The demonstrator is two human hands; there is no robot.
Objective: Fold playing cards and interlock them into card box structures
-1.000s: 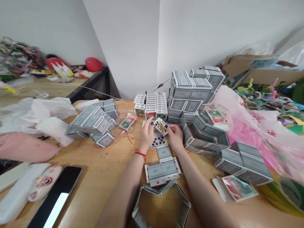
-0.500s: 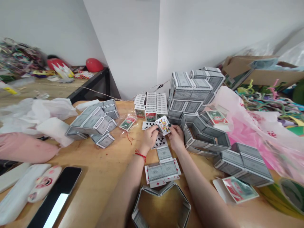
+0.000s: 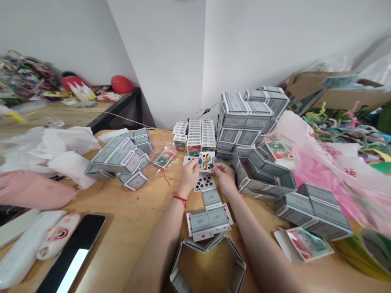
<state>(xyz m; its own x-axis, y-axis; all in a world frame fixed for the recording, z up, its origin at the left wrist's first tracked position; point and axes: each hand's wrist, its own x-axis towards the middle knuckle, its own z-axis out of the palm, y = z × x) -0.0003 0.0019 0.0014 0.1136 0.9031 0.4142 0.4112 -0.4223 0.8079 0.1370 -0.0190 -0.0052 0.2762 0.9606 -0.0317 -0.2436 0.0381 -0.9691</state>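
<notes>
Pale walls (image 3: pixel 177 57) at the back, and before them a wooden worktop (image 3: pixel 122 236). For a landmark, the tower of folded-card blocks (image 3: pixel 244 114) near the wall. Left of the tower and toward its nearer side, a queen of spades (image 3: pixel 207 161), face up. Pinched at the left edge by the left hand (image 3: pixel 191 177), and near the lower right corner by the right hand (image 3: pixel 224 177) — both gripping, neither free. Farther forward of the tower, also to its left, loose spade cards (image 3: pixel 207 182) face up, then a spread of face-down cards (image 3: pixel 210 221). Immediately left of the tower, rows of playing-card boxes (image 3: pixel 195 134); just in front of it, an open folded-card frame (image 3: pixel 284 175); well in front, a notched card ring (image 3: pixel 236 274).

Likeliest mishap, by judgement: a crease in the thin queen, from uneven pressure between the two pinches. Possible too, a slip onto the loose spades below, from so shallow a hold. Also worth watching: a nudge to the open frame from the right hand, close beside it, or a knock to the ring from a lowered left forearm (image 3: pixel 161 240) — firmness of the joints impossible to tell.
</notes>
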